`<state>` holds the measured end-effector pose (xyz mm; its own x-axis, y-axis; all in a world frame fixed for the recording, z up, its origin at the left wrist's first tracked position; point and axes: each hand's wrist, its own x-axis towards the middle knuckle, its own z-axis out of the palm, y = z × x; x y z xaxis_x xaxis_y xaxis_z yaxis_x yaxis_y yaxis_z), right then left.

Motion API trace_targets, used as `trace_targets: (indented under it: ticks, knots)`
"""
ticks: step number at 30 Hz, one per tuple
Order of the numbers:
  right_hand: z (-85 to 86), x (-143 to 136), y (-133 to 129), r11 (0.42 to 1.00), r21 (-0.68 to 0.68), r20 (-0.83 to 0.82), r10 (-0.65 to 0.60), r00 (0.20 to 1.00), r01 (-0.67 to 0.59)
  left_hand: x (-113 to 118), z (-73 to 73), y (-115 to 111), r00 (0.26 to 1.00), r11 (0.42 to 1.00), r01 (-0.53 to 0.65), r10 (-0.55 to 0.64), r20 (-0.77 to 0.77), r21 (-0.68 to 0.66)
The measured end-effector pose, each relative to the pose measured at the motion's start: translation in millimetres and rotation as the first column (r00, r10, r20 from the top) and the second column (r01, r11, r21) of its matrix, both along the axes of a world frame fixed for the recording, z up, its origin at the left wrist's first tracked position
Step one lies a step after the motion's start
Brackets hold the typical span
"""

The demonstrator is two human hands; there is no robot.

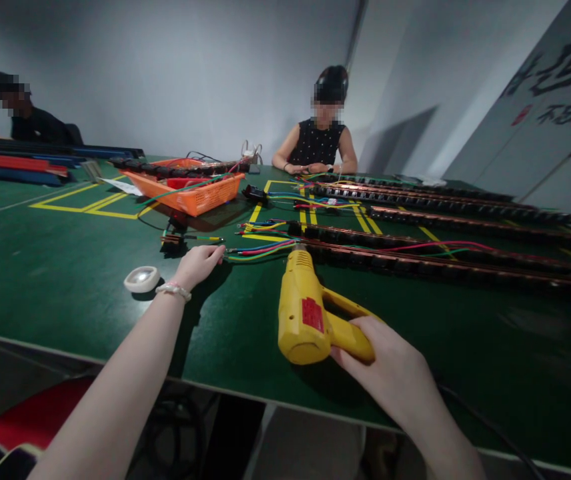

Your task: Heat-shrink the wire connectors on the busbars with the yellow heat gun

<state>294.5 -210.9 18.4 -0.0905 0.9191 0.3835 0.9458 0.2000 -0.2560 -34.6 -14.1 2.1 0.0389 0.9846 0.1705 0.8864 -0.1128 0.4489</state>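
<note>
In my right hand [390, 363] is a yellow heat gun [301, 313], gripped by its handle, with a red label on its body. Its metal nozzle points away from me, close to a bundle of coloured wires [260, 251]. Those wires come out of the near end of a long black and copper rail [390, 260]. My left hand [199, 265] is closed, fingertips pinched at the loose ends of the wires. Just beyond it sits a small black part with brass-coloured terminals [171, 241]. A small white dish [141, 279] rests beside my left wrist.
An orange basket [190, 198] holding wired parts stands beyond my left hand. More long rails [465, 227] lie across the green table [90, 267] at right. One person [323, 143] sits opposite, another [40, 123] far left. A black cord [485, 427] runs by my right wrist.
</note>
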Motion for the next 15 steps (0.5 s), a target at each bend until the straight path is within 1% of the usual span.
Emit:
trace_targets:
  ticks: [4, 9, 12, 15]
  knots:
    - [-5.8, -12, -6, 0.997, 0.074, 0.108, -0.034, 0.994, 0.026, 1, 1.5, -1, 1.0, 1.0, -0.007, 0.007, 0.005, -0.007]
    - [-8.8, -31, -13, 0.994, 0.105, 0.116, -0.044, 0.992, 0.031, 2, 2.2, -1, 1.0, 1.0, -0.016, 0.016, 0.025, -0.003]
    - [-8.1, -43, -15, 0.996, 0.088, 0.102, -0.016, 0.995, 0.007, 2, 2.8, -1, 0.999, 1.0, -0.027, 0.027, 0.044, -0.01]
    - [-6.0, -57, -18, 0.999, 0.042, 0.072, 0.008, 0.997, -0.011, 3, 3.8, -2, 0.997, 0.999, -0.04, 0.041, 0.066, -0.02]
